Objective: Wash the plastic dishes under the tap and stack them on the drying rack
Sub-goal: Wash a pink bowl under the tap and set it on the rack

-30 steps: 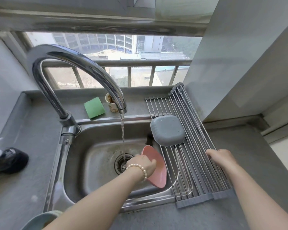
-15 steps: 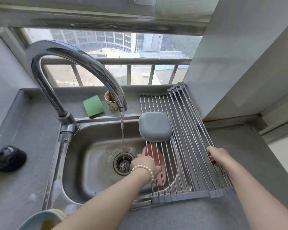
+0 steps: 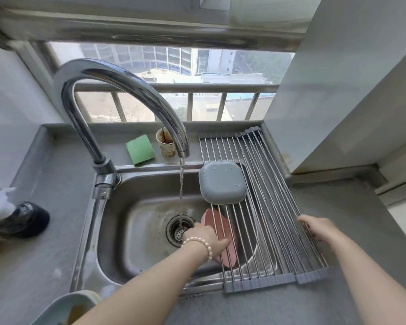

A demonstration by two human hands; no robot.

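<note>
Grey counter point(image 3: 45, 174): sponge point(image 3: 140, 150), cup point(image 3: 166, 143), rack point(image 3: 267, 207).

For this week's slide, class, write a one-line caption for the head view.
Tap running, left hand holding a pink dish beneath the drying rack; right hand grips it.

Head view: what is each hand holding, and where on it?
The left hand holds the pink dish by its near rim, down in the sink. The right hand grips the rods at the drying rack's right edge.

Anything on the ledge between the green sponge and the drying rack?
Yes, head view: a stained paper cup stands on the ledge between the green sponge and the drying rack, with the tap spout arching in front of it.
</note>
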